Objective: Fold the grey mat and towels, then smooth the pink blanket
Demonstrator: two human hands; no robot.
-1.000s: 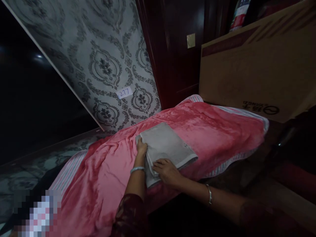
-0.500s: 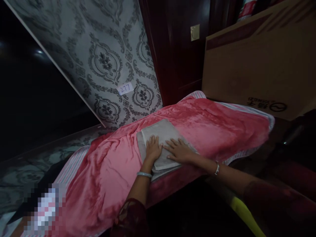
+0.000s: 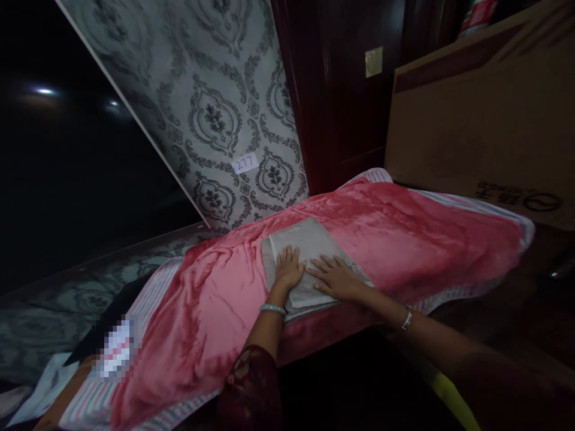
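Observation:
A folded grey cloth [image 3: 309, 236] lies on a pink plush blanket [image 3: 233, 293] with a striped edge. My left hand [image 3: 290, 268] rests flat on the cloth's near left part, fingers spread and pointing away from me. Palm down, my right hand [image 3: 339, 278] lies on its right part, fingers pointing left and apart. The two thumbs nearly meet over the middle. Neither hand grips anything. The cloth's layers show along its left and near edges; what kind of item it is when unfolded cannot be seen.
Behind the blanket stand a patterned wall with a paper label [image 3: 245, 163] and a dark red wooden panel [image 3: 345, 102]. A large cardboard box [image 3: 476, 126] is at the back right. A dark glossy screen [image 3: 81, 155] fills the left. Something yellow-green [image 3: 453, 398] shows below my right arm.
The view has shifted, so the scene sits a little farther right. Both hands stay flat on the folded cloth, in nearly the same place on it.

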